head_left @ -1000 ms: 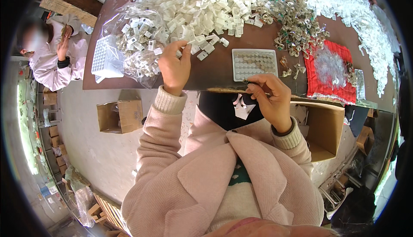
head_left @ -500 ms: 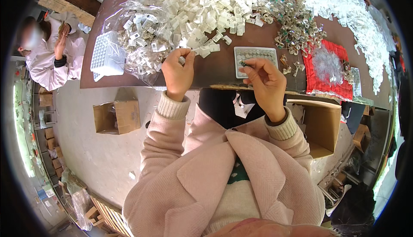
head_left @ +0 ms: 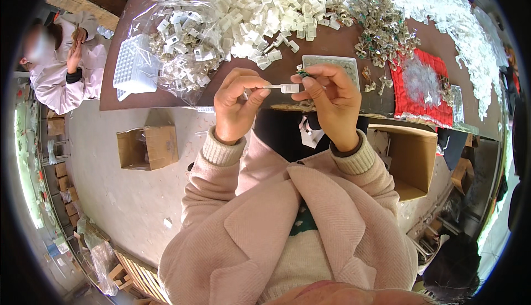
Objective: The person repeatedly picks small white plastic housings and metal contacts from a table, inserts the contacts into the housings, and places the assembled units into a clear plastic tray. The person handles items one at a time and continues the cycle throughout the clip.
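Between thumb and forefinger my left hand (head_left: 238, 103) pinches the thin stem of a small white plastic piece (head_left: 289, 88). The piece's blocky end points right, close to the fingertips of my right hand (head_left: 336, 103). That hand is closed on a small green-and-metal part (head_left: 302, 74), mostly covered by the fingers. Both hands are above the near edge of the brown table (head_left: 221, 73). Partly behind my right fingers lies a pale tray (head_left: 345, 61) of small round pieces.
White plastic pieces (head_left: 271, 9) are heaped beyond my hands, beside metal parts (head_left: 381, 28). A clear bag (head_left: 185, 45) and stacked white trays (head_left: 133, 67) are left, a red cloth (head_left: 406, 103) right. Cardboard boxes (head_left: 160, 147) stand below. A person (head_left: 69, 73) sits far left.
My left hand has moved from the white heap's edge toward my right hand, now with the white piece in clear view. My right hand has shifted slightly left, still holding the green-and-metal part.
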Demonstrator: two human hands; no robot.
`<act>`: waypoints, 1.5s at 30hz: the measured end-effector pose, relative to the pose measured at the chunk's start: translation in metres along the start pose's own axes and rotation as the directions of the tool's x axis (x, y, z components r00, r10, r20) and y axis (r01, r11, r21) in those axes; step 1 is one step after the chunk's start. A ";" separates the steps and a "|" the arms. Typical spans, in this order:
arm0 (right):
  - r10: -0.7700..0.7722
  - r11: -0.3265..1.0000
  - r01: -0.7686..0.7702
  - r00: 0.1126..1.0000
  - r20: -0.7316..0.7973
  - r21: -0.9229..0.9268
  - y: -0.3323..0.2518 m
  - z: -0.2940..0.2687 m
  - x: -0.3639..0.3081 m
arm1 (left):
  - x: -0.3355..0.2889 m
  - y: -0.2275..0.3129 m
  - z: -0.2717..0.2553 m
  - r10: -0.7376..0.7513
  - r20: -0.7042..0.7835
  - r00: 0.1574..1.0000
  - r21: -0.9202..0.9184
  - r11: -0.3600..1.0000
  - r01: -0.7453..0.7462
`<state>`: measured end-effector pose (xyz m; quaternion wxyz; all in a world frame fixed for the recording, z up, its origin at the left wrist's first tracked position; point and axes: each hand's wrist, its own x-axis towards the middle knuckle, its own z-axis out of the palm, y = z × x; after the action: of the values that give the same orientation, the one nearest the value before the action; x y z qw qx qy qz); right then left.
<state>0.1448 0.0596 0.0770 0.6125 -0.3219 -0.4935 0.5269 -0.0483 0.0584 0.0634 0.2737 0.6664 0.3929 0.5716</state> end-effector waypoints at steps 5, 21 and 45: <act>-0.004 1.000 0.004 0.998 0.070 0.004 -0.008 -0.003 -0.011 | -0.007 0.010 0.011 -0.219 -0.048 0.974 -0.210 0.956 0.205; -0.207 0.823 0.238 0.971 0.119 -0.516 -0.035 -0.008 -0.024 | -0.031 0.037 0.050 -0.463 -0.052 0.885 -0.536 0.761 0.366; -0.085 0.886 0.100 0.995 0.053 -0.453 -0.039 -0.001 -0.038 | -0.044 0.036 0.066 -0.198 -0.230 0.953 -0.407 0.909 0.091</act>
<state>0.1602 0.0133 0.1025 0.5366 -0.4244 -0.6274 0.3719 0.0222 0.0077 0.0551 0.3880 0.4843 0.3523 0.7005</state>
